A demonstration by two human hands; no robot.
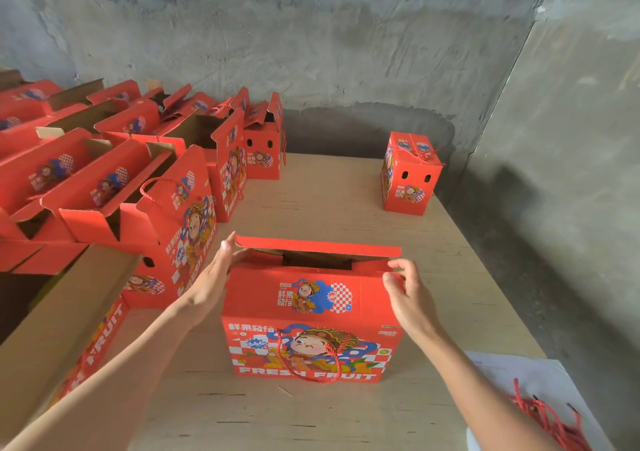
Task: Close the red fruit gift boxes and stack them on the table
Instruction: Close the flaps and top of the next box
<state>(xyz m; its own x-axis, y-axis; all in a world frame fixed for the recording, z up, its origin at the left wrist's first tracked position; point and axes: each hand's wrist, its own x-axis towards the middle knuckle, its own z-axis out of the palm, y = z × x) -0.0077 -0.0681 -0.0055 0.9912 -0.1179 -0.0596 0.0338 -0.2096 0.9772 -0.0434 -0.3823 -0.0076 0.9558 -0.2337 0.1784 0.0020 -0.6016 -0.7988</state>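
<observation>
A red fruit gift box (311, 326) stands on the wooden table (346, 416) in front of me, its top partly open with the far flap (317, 245) raised. My left hand (216, 274) lies with straight fingers against the box's upper left end. My right hand (407, 287) pinches the near flap's right corner between thumb and fingers. A red rope handle (304, 360) hangs down the box's front. One closed red box (408, 173) stands alone at the far right of the table.
Several open red gift boxes (138, 180) crowd the left side and far left of the table. A brown cardboard flap (65, 319) juts up near my left arm. Red cords (550, 419) lie on white paper at the bottom right. Concrete walls close in behind and right.
</observation>
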